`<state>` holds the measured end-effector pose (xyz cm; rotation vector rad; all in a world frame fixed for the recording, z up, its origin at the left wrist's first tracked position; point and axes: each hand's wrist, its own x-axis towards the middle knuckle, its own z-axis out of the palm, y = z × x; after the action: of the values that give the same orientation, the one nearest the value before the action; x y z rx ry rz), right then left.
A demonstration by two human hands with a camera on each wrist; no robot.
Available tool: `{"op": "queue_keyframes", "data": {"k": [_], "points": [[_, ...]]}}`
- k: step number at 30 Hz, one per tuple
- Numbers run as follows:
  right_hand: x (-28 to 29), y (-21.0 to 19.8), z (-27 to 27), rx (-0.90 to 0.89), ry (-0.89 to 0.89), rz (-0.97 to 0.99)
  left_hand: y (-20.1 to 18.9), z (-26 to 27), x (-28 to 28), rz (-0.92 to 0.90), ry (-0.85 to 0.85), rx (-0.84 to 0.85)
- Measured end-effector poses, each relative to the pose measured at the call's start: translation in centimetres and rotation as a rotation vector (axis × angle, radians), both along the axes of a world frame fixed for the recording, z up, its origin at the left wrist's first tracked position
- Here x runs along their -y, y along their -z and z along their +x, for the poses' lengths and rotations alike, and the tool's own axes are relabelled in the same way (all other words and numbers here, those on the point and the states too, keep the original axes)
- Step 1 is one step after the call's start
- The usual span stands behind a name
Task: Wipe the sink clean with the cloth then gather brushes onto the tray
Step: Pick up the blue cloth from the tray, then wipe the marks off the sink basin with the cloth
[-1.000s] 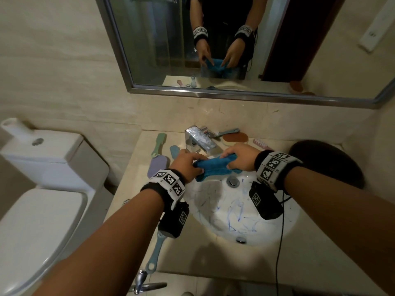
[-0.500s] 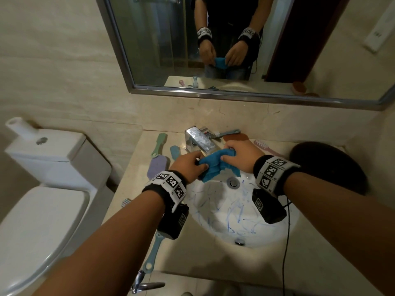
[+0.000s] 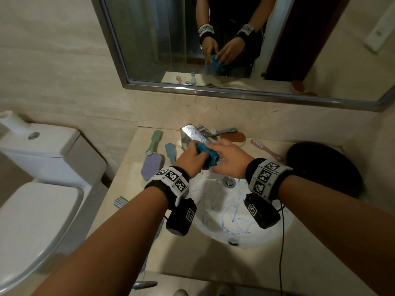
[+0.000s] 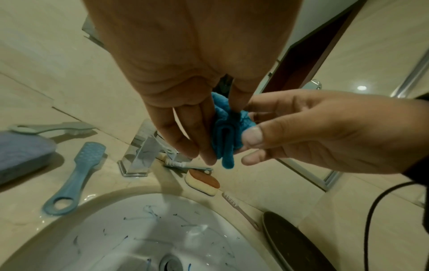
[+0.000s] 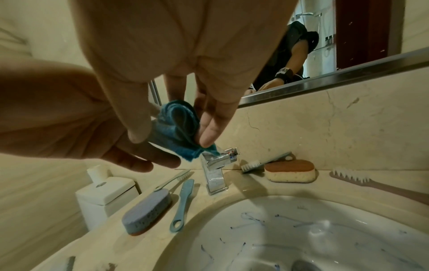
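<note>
Both hands are bunching up the blue cloth (image 3: 208,154) right in front of the faucet (image 3: 192,135), above the back rim of the sink (image 3: 215,208). The left hand (image 3: 189,160) pinches it between thumb and fingers, and the right hand (image 3: 227,159) grips it from the other side with thumb against fingertips.

The left wrist view shows what the head view can't: the cloth (image 4: 224,128) is folded into a narrow wad hanging down between the 2 hands, with the right thumb pressed on it. It also shows the blue brush (image 4: 74,177) lying at the sink's left back edge on the tabletop (image 4: 267,183), the orange-topped sponge (image 4: 203,181) behind the rim, and the pink brush (image 4: 239,207) running toward the dark tray (image 4: 294,243) at the right.

The right wrist view adds the purple sponge (image 5: 147,210) and a pale green brush (image 5: 173,178) on the left side, plus another brush (image 5: 262,162) leaning on the back wall. Only the head view takes in the toilet (image 3: 36,199) to the left and 1 more brush head (image 3: 120,202) at the tabletop's left edge.

Blue scribbles are still all over the basin. Compared with 1 second ago, the cloth was stretched wide between the hands; now it's scrunched small and the hands have closed in together, nearer the faucet.
</note>
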<state>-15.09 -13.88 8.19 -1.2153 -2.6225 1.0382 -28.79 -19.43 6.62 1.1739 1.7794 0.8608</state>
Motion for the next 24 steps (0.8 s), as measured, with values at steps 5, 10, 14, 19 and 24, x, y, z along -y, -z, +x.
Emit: {"op": "queue_keyframes", "data": {"k": [5, 10, 14, 19, 24], "points": [[-0.8, 0.2, 0.0, -0.021, 0.063, 0.061, -0.1, 0.7, -0.7, -0.032, 0.035, 0.018], [-2.3, 1.0, 0.8, -0.109, 0.047, -0.012, 0.4, 0.4, -0.7, -0.051, 0.03, -0.117], [-3.2, 2.1, 1.1, -0.14, 0.022, -0.117, 1.1, 0.0, -0.4, -0.019, -0.011, -0.168], [-3.1, 3.4, -0.2, -0.147, -0.017, -0.254, 3.2, -0.9, -0.5, -0.067, -0.028, -0.217], [-3.2, 6.1, -2.1, -0.078, 0.038, -0.2, 6.6, -2.4, -0.2, -0.113, 0.057, -0.197]]}}
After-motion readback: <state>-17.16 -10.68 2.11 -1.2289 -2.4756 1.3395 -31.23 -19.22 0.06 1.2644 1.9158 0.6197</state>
